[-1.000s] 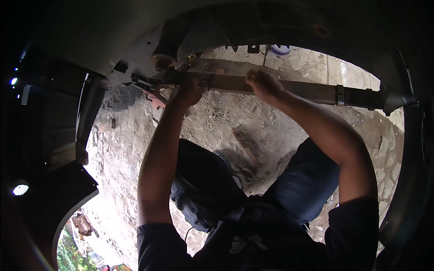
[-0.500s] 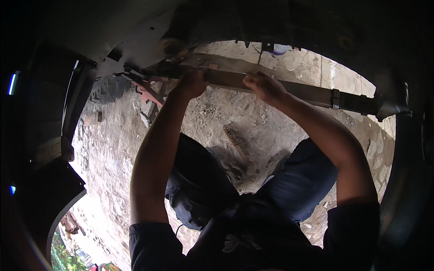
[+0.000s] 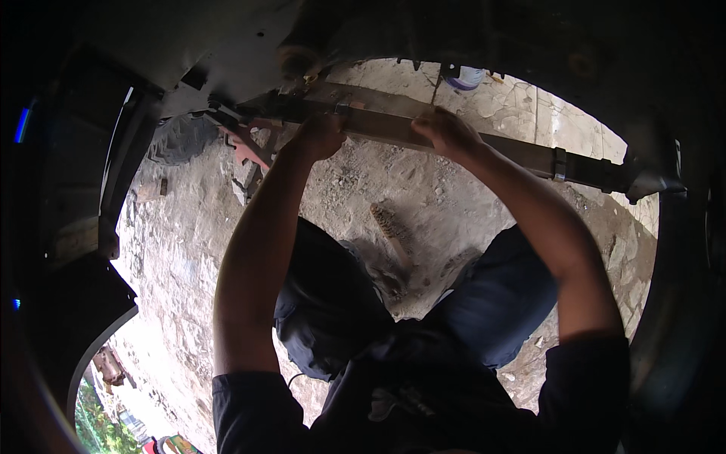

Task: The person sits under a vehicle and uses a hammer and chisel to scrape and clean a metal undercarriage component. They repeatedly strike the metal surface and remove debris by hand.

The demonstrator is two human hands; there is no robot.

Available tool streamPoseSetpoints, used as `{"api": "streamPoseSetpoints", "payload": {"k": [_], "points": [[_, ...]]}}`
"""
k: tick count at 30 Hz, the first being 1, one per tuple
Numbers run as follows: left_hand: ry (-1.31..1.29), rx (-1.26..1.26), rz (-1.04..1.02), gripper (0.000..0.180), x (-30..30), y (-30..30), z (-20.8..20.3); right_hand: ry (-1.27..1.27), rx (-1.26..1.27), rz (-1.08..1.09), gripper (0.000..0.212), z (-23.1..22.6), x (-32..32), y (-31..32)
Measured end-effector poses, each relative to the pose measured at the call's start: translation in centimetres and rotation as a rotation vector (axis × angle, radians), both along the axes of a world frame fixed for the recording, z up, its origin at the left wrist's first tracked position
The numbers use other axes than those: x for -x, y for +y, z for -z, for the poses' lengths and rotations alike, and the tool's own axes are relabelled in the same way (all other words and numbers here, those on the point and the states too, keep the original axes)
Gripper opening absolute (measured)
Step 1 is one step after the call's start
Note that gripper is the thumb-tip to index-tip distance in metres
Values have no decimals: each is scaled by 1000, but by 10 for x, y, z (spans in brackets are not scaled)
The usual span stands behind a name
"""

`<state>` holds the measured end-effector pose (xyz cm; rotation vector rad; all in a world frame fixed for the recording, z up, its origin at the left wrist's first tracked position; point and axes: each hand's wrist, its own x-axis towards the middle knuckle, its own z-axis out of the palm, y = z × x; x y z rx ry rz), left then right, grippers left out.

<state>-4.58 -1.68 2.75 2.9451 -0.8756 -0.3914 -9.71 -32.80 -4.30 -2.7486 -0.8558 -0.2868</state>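
A long dark leaf spring [image 3: 522, 154] with a metal clip [image 3: 560, 164] runs across the upper part of the head view, under the dark vehicle body. My left hand [image 3: 321, 136] is closed on its left portion. Farther right along the same bar, my right hand [image 3: 448, 135] grips it with curled fingers. Both arms are stretched forward, and the fingers are partly in shadow. On the dusty ground between my knees lies a brush [image 3: 389, 228] with a wooden handle and dirty bristles.
A reddish metal stand [image 3: 246, 145] rises left of my left hand, near a dark tyre [image 3: 180, 141]. Dark vehicle panels [image 3: 72, 174] close in on the left and above. Beyond the bar, a white and purple container [image 3: 464, 78] stands on cracked paving.
Both hands stay on the leaf spring. My right hand has shifted slightly, and the whole view has moved a little. The brush lies where it was.
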Motion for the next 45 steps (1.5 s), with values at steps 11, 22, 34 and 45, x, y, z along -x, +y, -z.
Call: {"api": "streamPoseSetpoints", "payload": {"k": [11, 22, 34, 45], "points": [[-101, -33, 24, 30, -18, -3, 10, 74, -209, 194, 45, -42, -9, 25], [-96, 119, -124, 34, -26, -4, 23, 174, -252, 143, 38, -36, -33, -13], [-114, 55, -140, 37, -22, -12, 10, 164, -136, 9, 37, -4, -12, 40], [-227, 214, -42, 51, 0, 24, -10, 122, -67, -76, 34, -4, 1, 16]]}}
